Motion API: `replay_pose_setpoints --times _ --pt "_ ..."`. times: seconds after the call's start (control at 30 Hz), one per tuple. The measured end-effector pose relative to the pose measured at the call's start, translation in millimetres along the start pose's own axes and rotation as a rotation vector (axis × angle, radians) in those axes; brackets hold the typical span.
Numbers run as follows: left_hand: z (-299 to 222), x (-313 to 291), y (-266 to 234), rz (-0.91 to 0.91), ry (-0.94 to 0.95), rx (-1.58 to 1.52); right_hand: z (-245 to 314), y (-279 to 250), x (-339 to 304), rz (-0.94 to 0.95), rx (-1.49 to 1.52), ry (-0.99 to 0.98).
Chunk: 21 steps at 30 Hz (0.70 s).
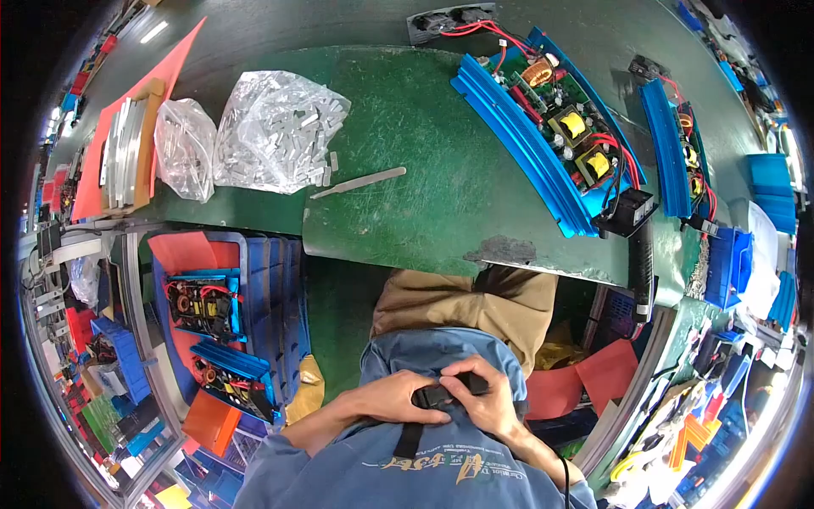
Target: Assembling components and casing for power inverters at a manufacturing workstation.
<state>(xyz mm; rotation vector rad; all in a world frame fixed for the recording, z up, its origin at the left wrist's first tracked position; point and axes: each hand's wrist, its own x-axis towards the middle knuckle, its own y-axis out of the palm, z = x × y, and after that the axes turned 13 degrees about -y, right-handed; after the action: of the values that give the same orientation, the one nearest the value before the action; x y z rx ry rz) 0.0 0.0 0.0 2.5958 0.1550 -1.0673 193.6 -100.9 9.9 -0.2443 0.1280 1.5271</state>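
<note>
Both my hands are together in front of my blue shirt. My left hand (395, 398) is closed around a black buckle (434, 396) on a strap, with its fingers partly hidden. From the other side, my right hand (482, 405) grips the same buckle with thumb and bent fingers. A black strap (410, 439) hangs below it across the shirt. Farther off, on the green worktable (373, 229), stands a blue metal housing (517, 144) with an open circuit board, yellow-wrapped transformers and red wires.
On the table lie a bag of small metal pieces (275, 136), a crumpled clear bag (185, 148), a flat metal strip (360, 181) and a second blue housing (668, 153). A black-handled tool (642, 276) hangs at the right edge. A blue crate (275, 314) with more units stands left.
</note>
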Motion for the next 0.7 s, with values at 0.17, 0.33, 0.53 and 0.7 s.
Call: replay_pose_setpoints --times 0.17,0.33,0.53,0.7 --pt "7 13 -4 -0.278 0.129 0.054 6 -9 13 -0.022 0.031 0.180" --pt "8 26 -11 -0.346 0.075 0.114 13 -101 44 -0.476 -0.466 -0.121" --pt "-1 44 -10 -0.188 0.246 0.319 114 -183 61 -1.244 -0.195 -0.724" --pt "-5 72 7 -0.115 0.488 0.560 228 -159 135 -1.226 -0.069 -1.178"
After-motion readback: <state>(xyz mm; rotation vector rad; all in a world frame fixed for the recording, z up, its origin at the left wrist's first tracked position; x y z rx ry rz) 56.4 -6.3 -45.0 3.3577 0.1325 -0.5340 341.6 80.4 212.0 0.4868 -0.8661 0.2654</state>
